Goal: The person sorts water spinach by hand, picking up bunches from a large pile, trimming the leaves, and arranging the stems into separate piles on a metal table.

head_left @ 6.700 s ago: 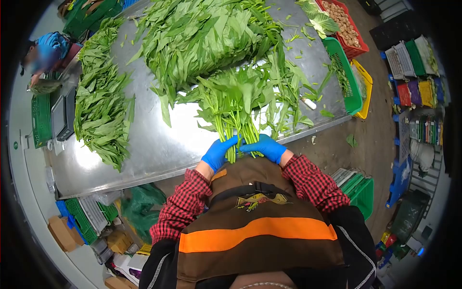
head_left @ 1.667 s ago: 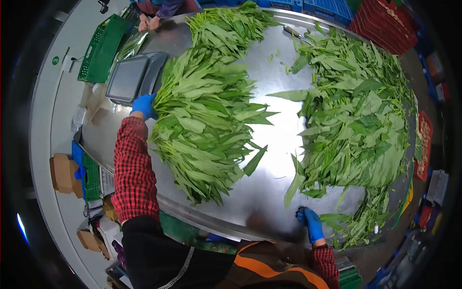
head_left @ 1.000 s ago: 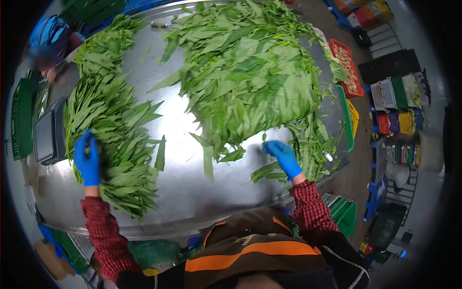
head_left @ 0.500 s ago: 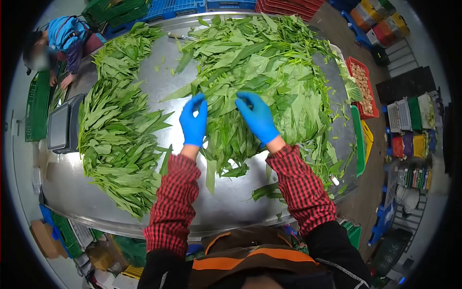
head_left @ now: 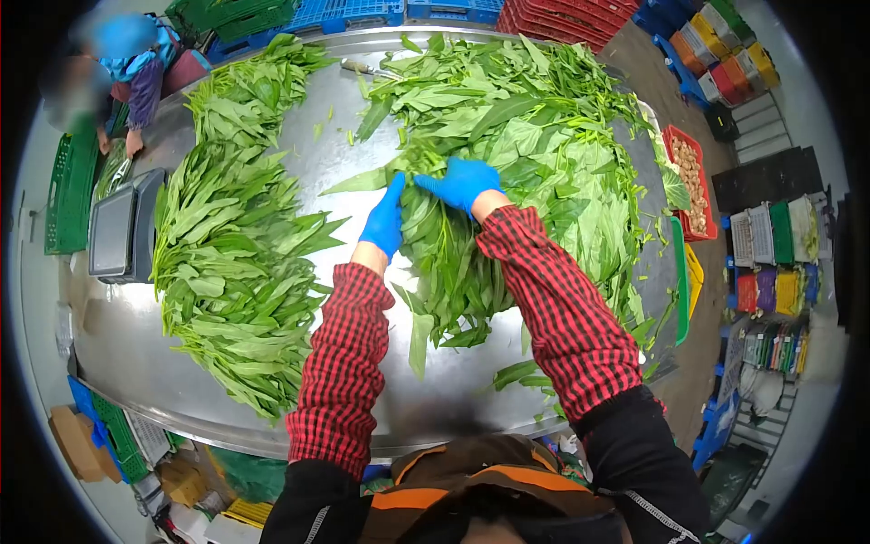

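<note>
A large heap of water spinach (head_left: 517,145), long green pointed leaves on cut stems, lies on the metal table (head_left: 435,399). My right hand (head_left: 464,184), in a blue glove, is closed around stems at the heap's left edge, its thumb pointing left. Close beside it, my gloved left hand (head_left: 384,219) grips the same bunch from the left, thumb up; leaves hide part of its fingers. Leaves of this bunch hang toward me below the hands. A second pile of water spinach (head_left: 236,263) lies to the left, stems outward.
A scale (head_left: 125,227) stands at the table's left side, near a co-worker in a blue top (head_left: 145,63). A knife (head_left: 367,69) lies at the far side. Beyond the right edge are a red crate (head_left: 691,172) of brown produce and a green crate (head_left: 679,281).
Both hands have closed on a bunch of stems, where they were apart with curled fingers above the leaves. My right hand has moved left, toward the left one. The view has shifted slightly.
</note>
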Action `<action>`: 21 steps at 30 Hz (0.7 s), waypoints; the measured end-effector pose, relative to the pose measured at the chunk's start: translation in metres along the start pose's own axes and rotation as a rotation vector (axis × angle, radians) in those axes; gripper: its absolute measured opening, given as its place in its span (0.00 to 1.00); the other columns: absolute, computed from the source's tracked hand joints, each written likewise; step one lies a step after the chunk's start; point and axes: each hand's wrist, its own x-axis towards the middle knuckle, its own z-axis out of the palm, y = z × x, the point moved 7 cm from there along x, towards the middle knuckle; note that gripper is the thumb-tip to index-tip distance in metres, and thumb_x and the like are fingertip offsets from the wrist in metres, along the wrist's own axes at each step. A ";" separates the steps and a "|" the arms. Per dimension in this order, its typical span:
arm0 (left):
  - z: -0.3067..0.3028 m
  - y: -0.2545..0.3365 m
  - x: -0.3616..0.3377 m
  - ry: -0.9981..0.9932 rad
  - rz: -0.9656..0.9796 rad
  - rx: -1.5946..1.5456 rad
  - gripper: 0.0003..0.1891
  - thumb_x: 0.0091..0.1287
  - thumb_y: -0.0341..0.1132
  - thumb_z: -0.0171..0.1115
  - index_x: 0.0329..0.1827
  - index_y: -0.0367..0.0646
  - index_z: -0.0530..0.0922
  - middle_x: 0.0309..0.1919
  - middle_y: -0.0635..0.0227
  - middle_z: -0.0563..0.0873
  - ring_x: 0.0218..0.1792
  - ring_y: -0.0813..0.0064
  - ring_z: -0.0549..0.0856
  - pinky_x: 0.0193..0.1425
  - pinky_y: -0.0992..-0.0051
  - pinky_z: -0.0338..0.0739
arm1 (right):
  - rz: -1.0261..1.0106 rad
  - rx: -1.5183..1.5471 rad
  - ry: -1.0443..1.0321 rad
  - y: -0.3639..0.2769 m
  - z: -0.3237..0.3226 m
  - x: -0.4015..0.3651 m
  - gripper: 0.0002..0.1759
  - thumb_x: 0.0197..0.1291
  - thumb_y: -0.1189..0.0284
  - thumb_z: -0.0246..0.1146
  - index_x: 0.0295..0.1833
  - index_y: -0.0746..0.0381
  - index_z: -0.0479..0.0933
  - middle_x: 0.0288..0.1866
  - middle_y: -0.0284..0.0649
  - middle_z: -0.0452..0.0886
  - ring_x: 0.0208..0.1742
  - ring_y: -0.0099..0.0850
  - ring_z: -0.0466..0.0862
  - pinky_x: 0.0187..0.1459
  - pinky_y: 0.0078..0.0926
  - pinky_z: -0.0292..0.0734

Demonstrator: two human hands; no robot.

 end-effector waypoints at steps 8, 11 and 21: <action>-0.030 0.008 -0.052 -0.321 0.106 -0.275 0.30 0.70 0.53 0.57 0.67 0.43 0.68 0.55 0.56 0.81 0.53 0.61 0.82 0.61 0.63 0.76 | -0.254 0.035 0.228 -0.096 0.033 -0.088 0.46 0.51 0.47 0.64 0.65 0.72 0.65 0.45 0.53 0.81 0.46 0.50 0.80 0.50 0.42 0.72; -0.062 -0.013 -0.053 -0.322 0.021 -0.391 0.26 0.70 0.51 0.58 0.63 0.42 0.72 0.50 0.56 0.83 0.49 0.60 0.83 0.56 0.61 0.80 | -0.347 0.164 0.335 -0.112 0.065 -0.112 0.41 0.52 0.52 0.66 0.65 0.69 0.67 0.50 0.54 0.77 0.51 0.48 0.78 0.52 0.43 0.72; -0.096 -0.018 -0.127 -0.127 0.245 -0.047 0.23 0.63 0.32 0.62 0.62 0.35 0.73 0.52 0.57 0.83 0.51 0.66 0.84 0.59 0.70 0.77 | -0.381 0.690 0.479 -0.071 0.045 -0.168 0.22 0.57 0.71 0.65 0.57 0.65 0.74 0.54 0.50 0.76 0.53 0.48 0.76 0.56 0.40 0.71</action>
